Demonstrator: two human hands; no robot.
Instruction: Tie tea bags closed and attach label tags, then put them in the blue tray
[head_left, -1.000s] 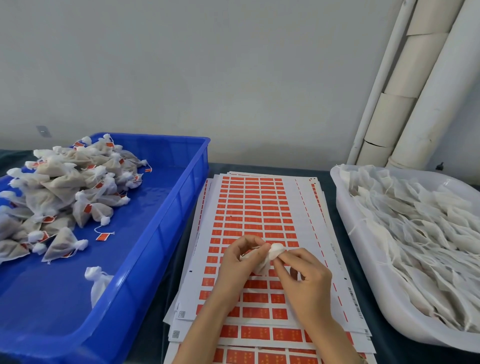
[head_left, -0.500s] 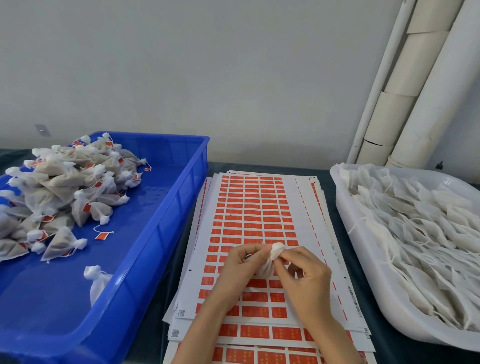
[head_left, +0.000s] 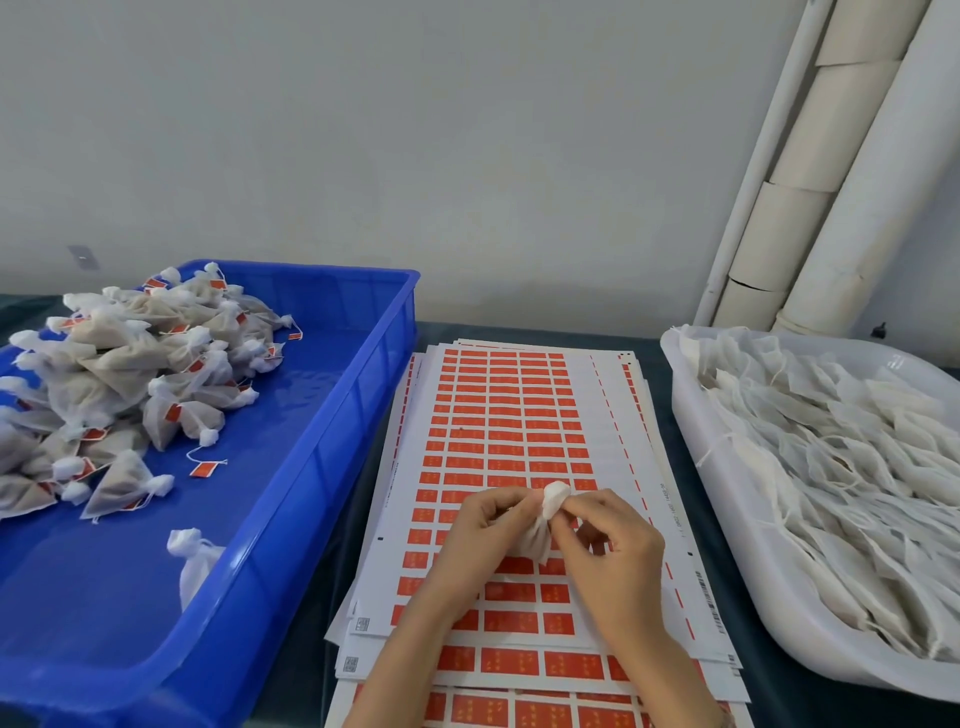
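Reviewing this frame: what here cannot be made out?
Head view only:
1. tea bag: its neck and any string or knot are covered by the fingers of the left hand and right hand, which pinch it.
2. label sheets: the print on the red labels is too small to read.
3. blue tray: its left and near sides are cut off by the frame edge.
4. white tub: its right side is cut off by the frame edge.

Hands together, fingers curled.
My left hand (head_left: 483, 530) and right hand (head_left: 610, 553) each pinch the bag (head_left: 540, 527) between them, seemingly at its gathered neck.
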